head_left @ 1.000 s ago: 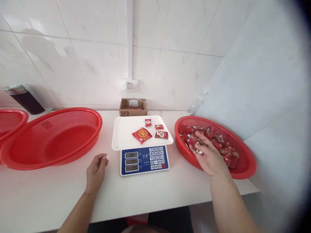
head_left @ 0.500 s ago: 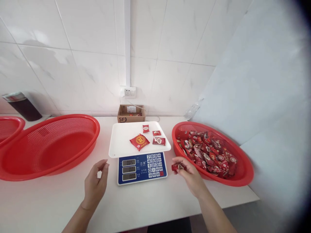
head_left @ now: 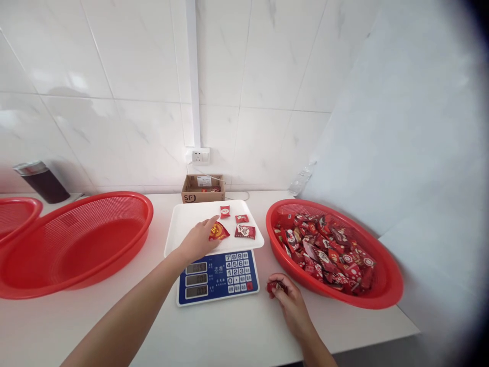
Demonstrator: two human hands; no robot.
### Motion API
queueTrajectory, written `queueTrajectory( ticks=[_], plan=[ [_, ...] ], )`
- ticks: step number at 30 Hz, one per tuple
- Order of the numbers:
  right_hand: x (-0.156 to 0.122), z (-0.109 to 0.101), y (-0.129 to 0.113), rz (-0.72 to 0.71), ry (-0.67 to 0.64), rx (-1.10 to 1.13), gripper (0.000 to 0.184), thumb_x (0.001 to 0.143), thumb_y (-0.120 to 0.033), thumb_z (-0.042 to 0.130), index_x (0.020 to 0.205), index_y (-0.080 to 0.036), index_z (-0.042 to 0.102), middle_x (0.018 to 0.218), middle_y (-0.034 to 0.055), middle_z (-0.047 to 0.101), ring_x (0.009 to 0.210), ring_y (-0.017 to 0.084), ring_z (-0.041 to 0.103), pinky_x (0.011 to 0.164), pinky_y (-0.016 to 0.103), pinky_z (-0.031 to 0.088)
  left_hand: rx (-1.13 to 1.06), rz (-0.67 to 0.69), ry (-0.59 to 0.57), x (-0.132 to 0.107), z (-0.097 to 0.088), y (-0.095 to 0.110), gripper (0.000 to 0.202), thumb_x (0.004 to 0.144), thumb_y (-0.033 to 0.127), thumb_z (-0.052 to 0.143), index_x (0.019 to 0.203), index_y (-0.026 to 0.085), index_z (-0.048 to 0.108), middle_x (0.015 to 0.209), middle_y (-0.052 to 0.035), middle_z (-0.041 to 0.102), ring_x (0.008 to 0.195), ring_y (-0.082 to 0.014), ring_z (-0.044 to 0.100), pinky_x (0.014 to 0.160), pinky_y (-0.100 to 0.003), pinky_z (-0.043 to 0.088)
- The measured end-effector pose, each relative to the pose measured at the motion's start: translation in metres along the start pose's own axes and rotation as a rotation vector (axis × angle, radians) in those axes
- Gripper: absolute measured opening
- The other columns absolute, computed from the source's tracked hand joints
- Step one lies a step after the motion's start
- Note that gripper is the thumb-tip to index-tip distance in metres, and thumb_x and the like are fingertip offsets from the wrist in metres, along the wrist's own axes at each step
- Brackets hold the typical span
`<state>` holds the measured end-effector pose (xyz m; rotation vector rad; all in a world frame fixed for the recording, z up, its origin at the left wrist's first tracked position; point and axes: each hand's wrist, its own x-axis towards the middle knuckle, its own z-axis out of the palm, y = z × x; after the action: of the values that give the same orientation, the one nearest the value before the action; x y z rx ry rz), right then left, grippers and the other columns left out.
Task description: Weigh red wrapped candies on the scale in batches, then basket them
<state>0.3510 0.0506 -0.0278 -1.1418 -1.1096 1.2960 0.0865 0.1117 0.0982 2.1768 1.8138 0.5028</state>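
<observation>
My left hand [head_left: 200,238] reaches over the white weighing tray [head_left: 179,216] of a digital scale [head_left: 217,279]. Its fingers close around the left side of a large red packet with gold print [head_left: 219,232], partly hiding it. Three smaller red wrapped sweets lie beside it: one at the back [head_left: 225,211], a small one [head_left: 241,218] and a wider one with white print [head_left: 245,231]. Right of the scale keypad, my right hand [head_left: 289,300] is closed on a dark red wrapped sweet [head_left: 277,286], held above the table.
A red oval basket [head_left: 391,285] heaped with red wrapped sweets [head_left: 328,250] stands at the right. To the left is an empty red basket [head_left: 147,219], with another basket [head_left: 36,206] and a dark flask [head_left: 44,182] beyond. A cardboard box [head_left: 202,196] sits behind the scale.
My left hand has moved from left of the scale onto the tray and taken hold of the large red packet. My right hand stays near the scale's right side, still holding its sweet.
</observation>
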Motion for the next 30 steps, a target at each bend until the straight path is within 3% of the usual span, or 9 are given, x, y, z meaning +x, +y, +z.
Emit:
queueTrajectory(
  ticks=[3,7,9,11,15,20,24,27,30],
  plan=[
    [0.0,-0.002,0.001,0.003,-0.01,0.008,0.017,0.066,-0.026,0.061,0.081,-0.019,0.059,0.067,0.0008,0.057,0.062,0.015,0.05,0.061,0.028,0.04,0.07,-0.058,0.122,-0.009,-0.02,-0.014,0.063,0.075,0.033,0.051,0.135,0.025,0.033,0.123,-0.0087,0.055,0.111,-0.0245,0.051,0.089,-0.035,0.043],
    [0.002,-0.005,0.005,0.003,-0.047,-0.01,0.016,0.069,-0.025,0.058,0.084,-0.02,0.058,0.069,0.0003,0.057,0.063,0.015,0.051,0.064,0.028,0.04,0.298,-0.311,0.445,-0.033,-0.064,-0.062,0.055,0.078,0.038,0.045,0.129,0.018,0.042,0.125,-0.0142,0.052,0.113,-0.0318,0.048,0.092,-0.045,0.04],
    [0.003,-0.004,0.004,0.01,-0.059,-0.02,0.015,0.069,-0.025,0.058,0.084,-0.02,0.058,0.07,0.0001,0.057,0.063,0.015,0.051,0.065,0.028,0.04,0.396,-0.417,0.485,-0.04,-0.076,-0.082,0.055,0.08,0.04,0.041,0.128,0.014,0.041,0.13,-0.0186,0.046,0.122,-0.0379,0.038,0.096,-0.055,0.032],
    [0.003,-0.003,0.001,0.026,-0.055,-0.027,0.016,0.068,-0.025,0.058,0.083,-0.02,0.058,0.071,0.0003,0.058,0.063,0.015,0.051,0.064,0.028,0.041,0.399,-0.389,0.476,-0.038,-0.073,-0.085,0.057,0.081,0.044,0.038,0.128,0.012,0.042,0.135,-0.0194,0.041,0.129,-0.0377,0.028,0.1,-0.057,0.025],
    [0.002,0.001,-0.004,0.033,-0.034,-0.023,0.018,0.065,-0.028,0.061,0.08,-0.019,0.06,0.071,0.0012,0.058,0.062,0.015,0.051,0.062,0.028,0.042,0.158,-0.052,0.251,-0.002,-0.033,-0.044,0.061,0.08,0.056,0.037,0.13,0.02,0.039,0.142,-0.0116,0.034,0.135,-0.0255,0.022,0.107,-0.044,0.025],
    [0.001,0.002,-0.003,0.004,-0.021,-0.001,0.018,0.064,-0.029,0.062,0.08,-0.019,0.061,0.068,0.0011,0.058,0.061,0.015,0.05,0.06,0.028,0.042,0.126,0.096,-0.179,0.06,0.013,0.015,0.089,0.063,0.072,0.048,0.138,0.029,0.027,0.152,-0.0109,0.008,0.137,-0.0373,-0.001,0.104,-0.06,0.013],
    [0.0,0.002,-0.004,-0.003,-0.006,-0.006,0.017,0.063,-0.028,0.063,0.078,-0.019,0.062,0.067,0.0011,0.058,0.061,0.015,0.051,0.059,0.028,0.043,0.131,0.155,-0.251,0.088,0.023,0.031,0.087,0.056,0.075,0.053,0.129,0.031,0.041,0.146,-0.0127,0.027,0.132,-0.0425,0.017,0.098,-0.063,0.02],
    [-0.001,0.003,-0.007,-0.004,-0.009,-0.022,0.016,0.062,-0.028,0.064,0.076,-0.019,0.063,0.066,0.0014,0.058,0.06,0.015,0.051,0.059,0.028,0.044,0.122,0.231,-0.26,0.091,0.025,0.036,0.067,0.062,0.068,0.053,0.114,0.027,0.055,0.125,-0.0102,0.052,0.12,-0.0332,0.041,0.095,-0.048,0.035],
    [0.0,0.004,-0.01,0.004,-0.027,-0.024,0.016,0.061,-0.028,0.064,0.075,-0.019,0.063,0.065,0.0014,0.058,0.06,0.015,0.051,0.058,0.028,0.044,0.117,0.265,-0.224,0.08,0.026,0.041,0.049,0.071,0.053,0.052,0.107,0.021,0.056,0.109,-0.0101,0.059,0.104,-0.0264,0.052,0.084,-0.037,0.043]
  ],
)
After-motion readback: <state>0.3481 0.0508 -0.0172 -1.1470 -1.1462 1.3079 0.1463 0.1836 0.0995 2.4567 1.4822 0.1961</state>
